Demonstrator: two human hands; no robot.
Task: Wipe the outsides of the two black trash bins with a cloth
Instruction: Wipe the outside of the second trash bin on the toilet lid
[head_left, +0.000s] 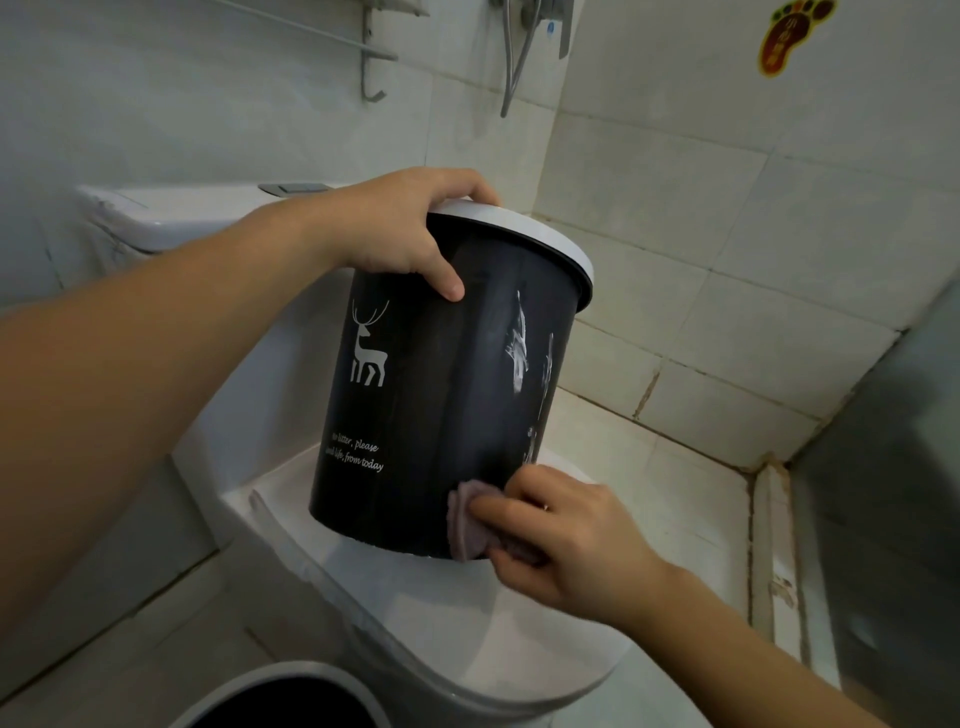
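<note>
A black trash bin (415, 405) with a white rim, a white deer print and white smears on its side is held tilted above the closed toilet lid. My left hand (405, 234) grips its rim at the top, thumb down on the side. My right hand (561, 540) holds a small pinkish cloth (467, 525) and presses it against the bin's lower right side. A second black bin (291, 699) with a grey rim stands open on the floor at the bottom edge, only partly in view.
A white toilet (415, 623) with its lid down lies under the held bin, its cistern (171, 218) behind my left arm. Tiled walls close in at the back and right. A shower hose (514, 57) and a wall rack (374, 52) hang above.
</note>
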